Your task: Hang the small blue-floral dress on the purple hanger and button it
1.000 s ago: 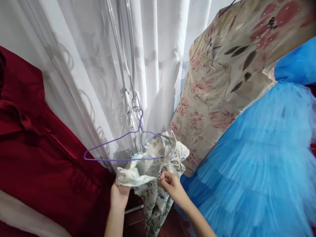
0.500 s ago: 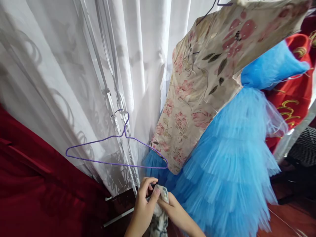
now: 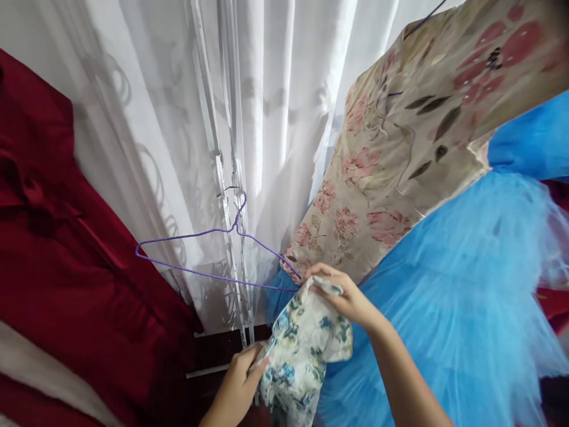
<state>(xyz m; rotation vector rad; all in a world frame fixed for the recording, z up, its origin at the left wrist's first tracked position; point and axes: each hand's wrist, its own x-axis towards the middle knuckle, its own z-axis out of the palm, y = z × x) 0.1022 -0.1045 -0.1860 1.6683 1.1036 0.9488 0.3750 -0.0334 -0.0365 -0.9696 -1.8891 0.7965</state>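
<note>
A white garment with blue and green flowers (image 3: pixel 306 347) hangs between my two hands. My right hand (image 3: pixel 335 293) is closed on its upper edge, right at the right end of a purple wire hanger (image 3: pixel 191 236). That end of the hanger meets the cloth, and I cannot tell whether it is inside it. Lower down, my left hand (image 3: pixel 244 373) grips the left edge of the garment. The hanger hangs by its hook from a white metal rack (image 3: pixel 226 204). The garment's lower part runs out of view.
A beige dress with pink flowers (image 3: pixel 351 172) hangs close on the right, with a layered blue tulle dress (image 3: pixel 453 284) behind it. Dark red cloth (image 3: pixel 66 249) hangs at the left. White curtains (image 3: pixel 284 77) form the background.
The view has shifted left. My hands, close together below the hanger before, are now apart with the garment spread between them. The right hand has risen to the hanger's right end.
</note>
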